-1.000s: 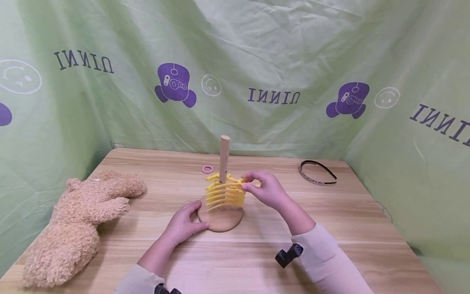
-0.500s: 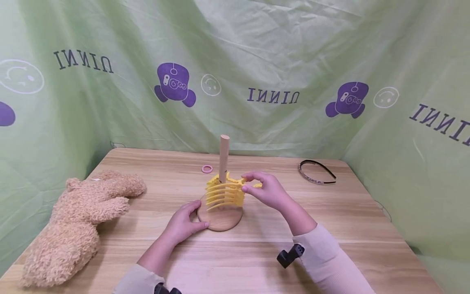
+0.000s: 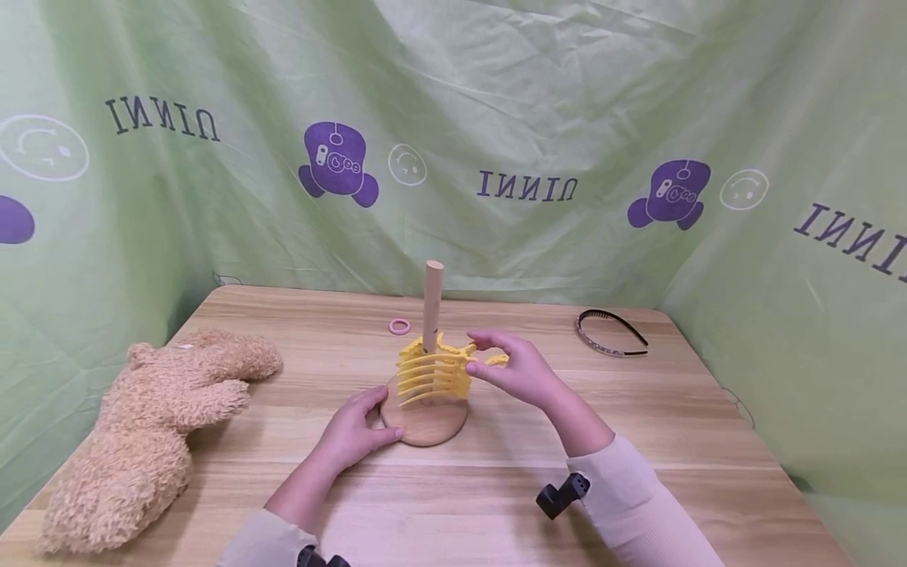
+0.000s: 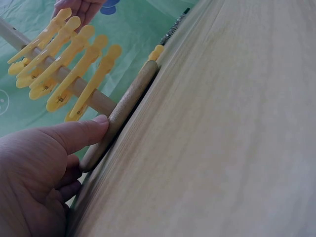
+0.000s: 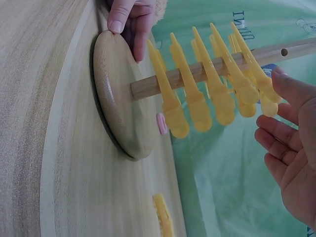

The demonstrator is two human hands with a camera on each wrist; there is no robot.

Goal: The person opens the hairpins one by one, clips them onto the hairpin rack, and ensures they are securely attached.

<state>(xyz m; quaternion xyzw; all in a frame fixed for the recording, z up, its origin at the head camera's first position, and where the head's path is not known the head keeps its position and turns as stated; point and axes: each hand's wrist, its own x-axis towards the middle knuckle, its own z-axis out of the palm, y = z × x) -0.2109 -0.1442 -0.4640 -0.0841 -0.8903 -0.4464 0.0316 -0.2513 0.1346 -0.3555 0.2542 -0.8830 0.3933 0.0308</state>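
A round wooden base (image 3: 434, 429) with an upright wooden post (image 3: 432, 299) stands on the table. Several yellow hair clips (image 5: 196, 111) are clamped on the post, one above another. My left hand (image 3: 354, 431) grips the rim of the base, thumb on top and fingers at the edge. Beside the topmost clip is my right hand (image 3: 516, 370), thumb and fingertips spread to either side of the clip's rounded ends. Behind that hand, another yellow clip (image 5: 163, 215) lies on the table, partly hidden in the head view.
A pink ring (image 3: 400, 326) lies behind the post. At the back right is a black headband (image 3: 602, 346) with a glittery band. A fluffy tan plush toy (image 3: 156, 425) takes up the left side. Green printed cloth (image 3: 453, 236) hangs around the table.
My right thumb and fingers have spread apart from the topmost clip, and that hand has shifted slightly right. The topmost clip has closed against the post. My left hand stays on the base.
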